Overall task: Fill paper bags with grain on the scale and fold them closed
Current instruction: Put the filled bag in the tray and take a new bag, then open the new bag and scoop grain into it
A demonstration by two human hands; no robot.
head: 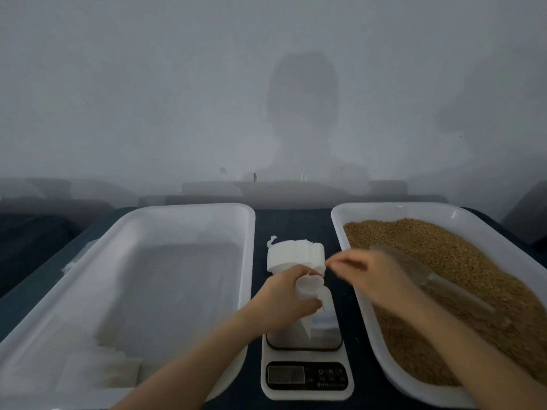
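My left hand (284, 297) grips a white paper bag (309, 294) above the small white scale (306, 371), which stands between two trays. Beyond it lies a stack of white paper bags (293, 257) on the dark table. My right hand (376, 276) hovers next to the stack's right end, fingers stretched toward it and blurred; whether it pinches anything is unclear. The right white tray (355, 214) holds brown grain (461, 270), and a clear plastic scoop (426, 276) lies on the grain just behind my right hand.
A large white tray (189, 211) stands on the left; a few filled, folded paper bags (100, 368) lie in its near corner. A pale wall rises behind the table.
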